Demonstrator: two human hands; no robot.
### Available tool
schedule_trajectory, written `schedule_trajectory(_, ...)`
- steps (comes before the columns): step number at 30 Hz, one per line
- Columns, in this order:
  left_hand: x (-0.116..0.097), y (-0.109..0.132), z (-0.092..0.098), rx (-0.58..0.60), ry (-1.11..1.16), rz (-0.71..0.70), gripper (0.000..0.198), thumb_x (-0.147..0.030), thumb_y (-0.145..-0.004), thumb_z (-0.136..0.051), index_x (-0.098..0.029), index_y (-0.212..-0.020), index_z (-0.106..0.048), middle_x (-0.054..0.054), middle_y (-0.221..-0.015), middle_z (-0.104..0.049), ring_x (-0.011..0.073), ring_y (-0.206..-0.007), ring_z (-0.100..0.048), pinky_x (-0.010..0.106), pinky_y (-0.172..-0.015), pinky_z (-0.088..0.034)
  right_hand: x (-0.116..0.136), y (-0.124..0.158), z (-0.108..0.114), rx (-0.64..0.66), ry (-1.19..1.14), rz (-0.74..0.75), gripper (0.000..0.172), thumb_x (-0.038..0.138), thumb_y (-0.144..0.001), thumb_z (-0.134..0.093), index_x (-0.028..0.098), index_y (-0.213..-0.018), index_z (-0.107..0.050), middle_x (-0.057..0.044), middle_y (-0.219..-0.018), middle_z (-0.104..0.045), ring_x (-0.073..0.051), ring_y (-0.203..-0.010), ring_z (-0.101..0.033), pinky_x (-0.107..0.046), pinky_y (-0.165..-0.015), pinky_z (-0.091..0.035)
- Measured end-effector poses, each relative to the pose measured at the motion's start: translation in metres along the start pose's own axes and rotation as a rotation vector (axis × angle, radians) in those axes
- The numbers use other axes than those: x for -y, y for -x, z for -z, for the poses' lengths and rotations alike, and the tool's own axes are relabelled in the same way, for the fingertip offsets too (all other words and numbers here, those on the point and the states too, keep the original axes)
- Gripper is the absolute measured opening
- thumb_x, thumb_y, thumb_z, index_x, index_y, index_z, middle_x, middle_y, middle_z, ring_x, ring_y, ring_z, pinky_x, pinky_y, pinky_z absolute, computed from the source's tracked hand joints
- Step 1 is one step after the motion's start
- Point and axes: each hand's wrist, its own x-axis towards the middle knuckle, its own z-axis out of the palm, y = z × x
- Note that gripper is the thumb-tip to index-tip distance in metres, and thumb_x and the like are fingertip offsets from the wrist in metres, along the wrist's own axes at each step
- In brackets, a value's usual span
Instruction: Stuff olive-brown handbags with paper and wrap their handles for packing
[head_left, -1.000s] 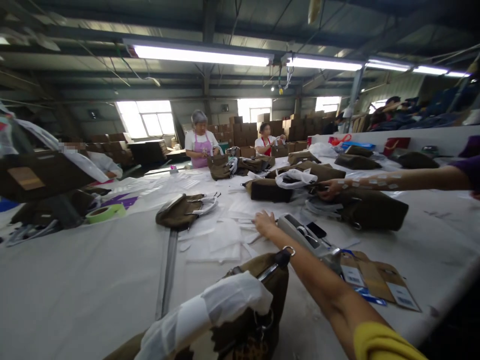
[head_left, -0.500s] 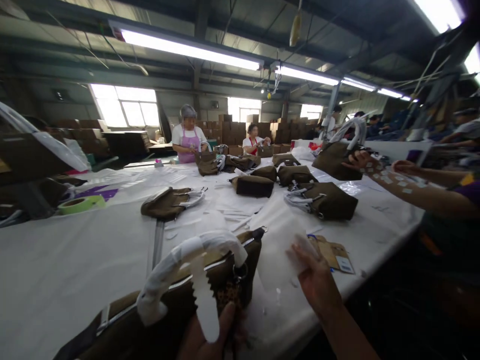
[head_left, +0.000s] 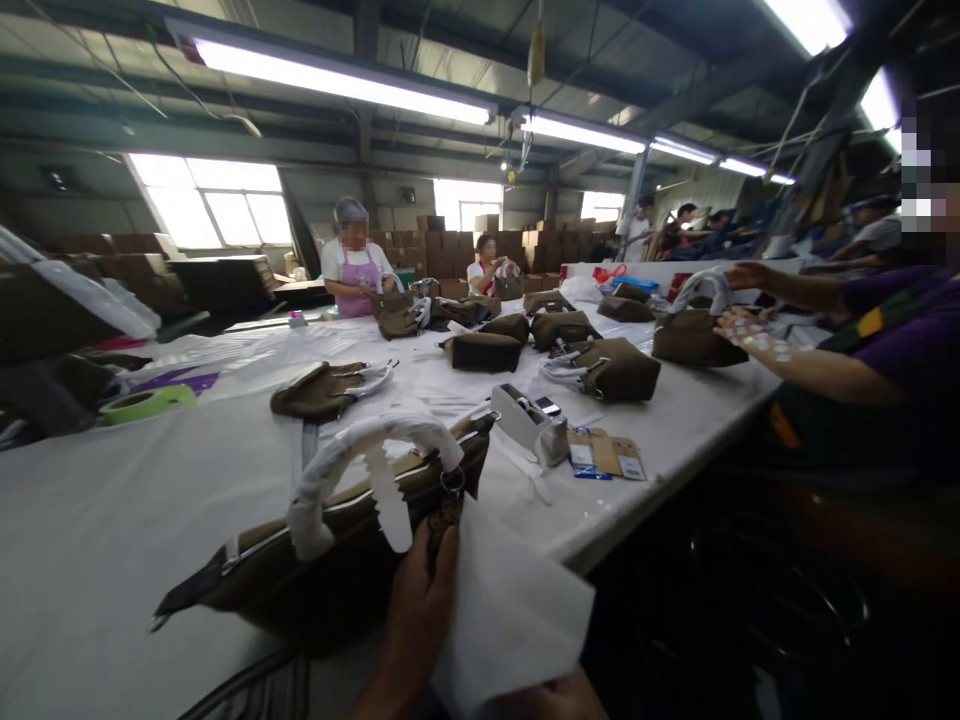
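A dark olive handbag [head_left: 330, 570] stands before me on the table, with its zipper running along the top and its handle [head_left: 352, 440] wrapped in white padding. A white notched strip [head_left: 390, 500] hangs from that handle. My left hand [head_left: 420, 590] is closed on a brown patterned tag [head_left: 444, 515] that hangs from a ring at the bag's right end. A thin white sheet [head_left: 517, 600] slants beside the tag, its lower edge in my right hand [head_left: 559, 695]. Most of the right hand's fingers are hidden behind the sheet.
Beyond the bag are a grey tape dispenser [head_left: 529, 425] and cardboard cards [head_left: 607, 455]. More handbags [head_left: 480, 352] lie across the white table [head_left: 187, 490]. A green tape roll [head_left: 142, 402] sits at left. At right, a co-worker's hands [head_left: 750, 325] touch another bag.
My right hand has brought the white sheet down and left, beside the tag. The tape dispenser, covered before, now shows. The co-worker's bag has moved, and my view has turned slightly right.
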Motion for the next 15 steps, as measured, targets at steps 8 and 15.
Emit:
schedule_trajectory(8, 0.001, 0.002, 0.003, -0.085, -0.157, -0.166, 0.048, -0.05, -0.094, -0.048, -0.016, -0.126, -0.059, 0.016, -0.129, -0.068, 0.0354, -0.127, -0.059, 0.048, -0.108, -0.042, 0.049, 0.03, -0.004, -0.029, 0.313, 0.287, 0.07, 0.06, -0.08, -0.069, 0.043, -0.144, -0.048, 0.004, -0.15, -0.05, -0.029, -0.141, -0.045, -0.04, -0.121, -0.027)
schedule_trajectory(15, -0.004, 0.004, 0.013, -0.083, -0.168, -0.124, 0.051, -0.057, -0.089, -0.057, -0.018, -0.12, -0.067, 0.013, -0.12, -0.073, 0.0353, -0.114, -0.068, 0.041, -0.098, -0.052, 0.055, 0.009, -0.006, -0.146, 0.145, 0.265, 0.066, 0.061, -0.082, -0.069, 0.018, -0.132, -0.066, -0.014, -0.128, -0.069, -0.036, -0.116, -0.065, -0.049, -0.104, -0.048)
